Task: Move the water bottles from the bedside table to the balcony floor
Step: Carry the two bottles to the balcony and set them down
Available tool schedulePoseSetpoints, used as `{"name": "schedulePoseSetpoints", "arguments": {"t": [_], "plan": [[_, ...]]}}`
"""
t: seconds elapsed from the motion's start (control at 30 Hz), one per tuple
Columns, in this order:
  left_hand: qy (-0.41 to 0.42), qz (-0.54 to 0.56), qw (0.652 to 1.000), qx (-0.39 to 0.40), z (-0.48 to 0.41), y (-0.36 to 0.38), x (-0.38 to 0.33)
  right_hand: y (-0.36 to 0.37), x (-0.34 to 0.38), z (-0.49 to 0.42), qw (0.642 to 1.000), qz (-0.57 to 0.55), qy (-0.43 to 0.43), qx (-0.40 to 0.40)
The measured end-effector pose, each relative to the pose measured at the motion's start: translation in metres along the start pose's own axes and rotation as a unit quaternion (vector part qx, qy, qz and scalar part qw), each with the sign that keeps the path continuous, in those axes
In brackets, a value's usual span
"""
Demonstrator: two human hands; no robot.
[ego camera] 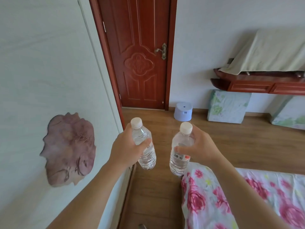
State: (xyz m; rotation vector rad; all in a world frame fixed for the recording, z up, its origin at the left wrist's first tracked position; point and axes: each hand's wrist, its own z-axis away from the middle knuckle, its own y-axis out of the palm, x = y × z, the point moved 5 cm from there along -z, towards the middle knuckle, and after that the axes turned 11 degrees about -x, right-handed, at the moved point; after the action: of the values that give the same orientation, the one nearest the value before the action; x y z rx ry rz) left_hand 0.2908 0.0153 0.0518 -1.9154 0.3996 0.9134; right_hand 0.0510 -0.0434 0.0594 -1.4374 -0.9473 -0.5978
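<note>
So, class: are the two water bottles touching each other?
Apart. The head view shows bare wooden floor between the left bottle and the right bottle, each held in its own hand.

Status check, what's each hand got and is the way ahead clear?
Left hand shut on clear plastic water bottle. Right hand shut on second clear bottle. Both upright, white caps on. Brown wooden door ahead closed; lilac plastic stool beside it.

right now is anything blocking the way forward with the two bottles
The left hand and right hand each hold a bottle. The wood floor ahead is bare between wall and bed, but the brown door is closed and a blue stool sits beside it. No balcony is in view.
</note>
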Motion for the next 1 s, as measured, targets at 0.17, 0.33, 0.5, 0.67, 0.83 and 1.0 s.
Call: {"name": "schedulePoseSetpoints", "arguments": {"t": [0.17, 0.33, 0.5, 0.67, 0.83, 1.0], "plan": [[0.003, 0.013, 1.0, 0.015, -0.08, 0.044, 0.03, 0.024, -0.018, -0.076, 0.999, 0.029, 0.017, -0.005], [0.047, 0.024, 0.997, 0.053, -0.17, 0.091, 0.022, 0.021, -0.021, -0.148, 0.997, 0.037, 0.044, -0.044], [0.075, 0.055, 0.991, 0.098, -0.242, 0.131, 0.002, 0.003, -0.033, -0.206, 0.993, 0.043, 0.072, -0.083], [0.082, 0.059, 0.99, 0.103, -0.312, 0.18, -0.007, -0.006, -0.061, -0.281, 0.991, 0.027, 0.089, -0.094], [0.094, 0.039, 0.988, 0.115, -0.381, 0.233, -0.022, -0.015, -0.096, -0.361, 0.991, 0.01, 0.098, -0.087], [0.091, 0.046, 0.989, 0.106, -0.451, 0.27, -0.035, -0.026, -0.11, -0.45, 0.995, 0.029, 0.077, -0.056]]}}
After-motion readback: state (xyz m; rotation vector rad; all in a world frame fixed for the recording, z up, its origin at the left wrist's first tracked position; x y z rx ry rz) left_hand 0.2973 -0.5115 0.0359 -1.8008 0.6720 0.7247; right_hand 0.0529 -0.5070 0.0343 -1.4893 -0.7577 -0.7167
